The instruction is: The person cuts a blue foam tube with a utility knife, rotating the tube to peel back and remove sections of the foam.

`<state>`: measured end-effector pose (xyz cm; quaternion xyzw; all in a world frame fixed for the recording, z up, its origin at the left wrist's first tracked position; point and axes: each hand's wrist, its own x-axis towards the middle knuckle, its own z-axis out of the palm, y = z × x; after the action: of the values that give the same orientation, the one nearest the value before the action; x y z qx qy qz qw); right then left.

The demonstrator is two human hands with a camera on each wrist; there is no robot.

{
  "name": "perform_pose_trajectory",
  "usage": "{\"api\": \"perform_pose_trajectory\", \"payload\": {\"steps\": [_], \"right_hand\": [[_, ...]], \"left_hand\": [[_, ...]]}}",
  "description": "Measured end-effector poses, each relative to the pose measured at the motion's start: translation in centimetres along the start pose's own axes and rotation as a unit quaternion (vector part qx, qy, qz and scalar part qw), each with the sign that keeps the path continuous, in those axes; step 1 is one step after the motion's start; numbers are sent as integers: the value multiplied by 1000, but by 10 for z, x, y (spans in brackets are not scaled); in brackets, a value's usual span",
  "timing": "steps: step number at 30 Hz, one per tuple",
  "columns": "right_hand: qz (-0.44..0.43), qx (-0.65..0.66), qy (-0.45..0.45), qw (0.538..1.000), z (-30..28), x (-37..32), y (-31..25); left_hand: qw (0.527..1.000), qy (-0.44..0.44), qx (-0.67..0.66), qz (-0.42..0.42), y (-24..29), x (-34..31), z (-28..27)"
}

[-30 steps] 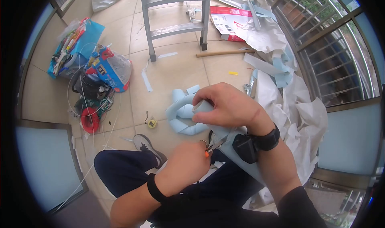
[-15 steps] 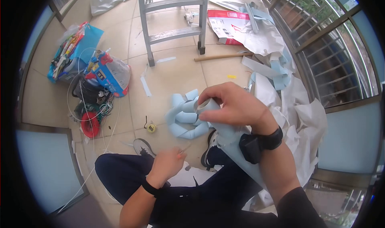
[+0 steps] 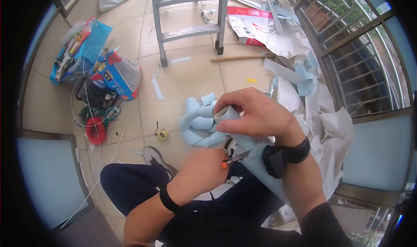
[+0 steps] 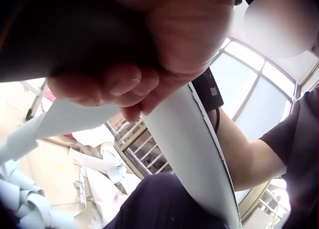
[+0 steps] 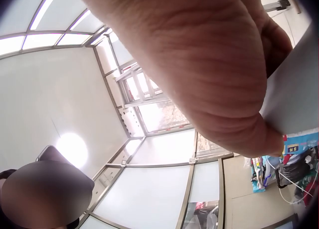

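My right hand (image 3: 260,116) grips the upper end of a pale blue rolled sheet (image 3: 228,115), thumb and fingers curled round its rim. The sheet runs down past the wrist towards the lap; in the left wrist view its long pale face (image 4: 184,144) has a ragged edge. Just below, my left hand (image 3: 202,171) holds scissors (image 3: 238,157) with an orange part at the grip, blades towards the sheet; whether they touch it I cannot tell. Curled fingers of the left hand (image 4: 164,45) hide the scissors in the left wrist view. Looped pale blue strips (image 3: 202,123) lie on the floor beyond.
A metal stepladder (image 3: 191,32) stands ahead. Bags of tools (image 3: 119,75), a red coil (image 3: 95,131) and loose white wire lie to the left. A tape measure (image 3: 162,135) sits near one shoe. Crumpled white sheeting (image 3: 325,134) and a cardboard tube (image 3: 243,58) are at the right.
My left hand drew back to the lower left with the scissors, then returned up and right beside the sheet. The right hand keeps its grip and has shifted slightly right.
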<state>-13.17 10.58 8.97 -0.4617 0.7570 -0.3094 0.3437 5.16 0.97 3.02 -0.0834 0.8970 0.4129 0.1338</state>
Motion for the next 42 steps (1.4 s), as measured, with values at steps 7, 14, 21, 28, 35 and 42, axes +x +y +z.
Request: {"api": "perform_pose_trajectory", "payload": {"steps": [7,14,21,28,35,42], "right_hand": [[-36,6,-17,999,-8,-11,-7],[18,63,-11,998,-9,-7,-2],[-1,43,-28,999,-6,-6,-12],[-15,50,-29,998,-6,-8,-10],[-19,49,-27,998,-5,-13,-16],[-88,9,-9,996,6,-17,-17]], "left_hand": [[998,-17,27,-46,-84,18,62],[998,16,-46,-29,-55,-1,24],[989,38,-17,143,-42,21,4],[984,47,-78,156,-39,22,1],[977,89,-41,189,-44,29,24],[951,161,-98,246,-50,52,47]]}}
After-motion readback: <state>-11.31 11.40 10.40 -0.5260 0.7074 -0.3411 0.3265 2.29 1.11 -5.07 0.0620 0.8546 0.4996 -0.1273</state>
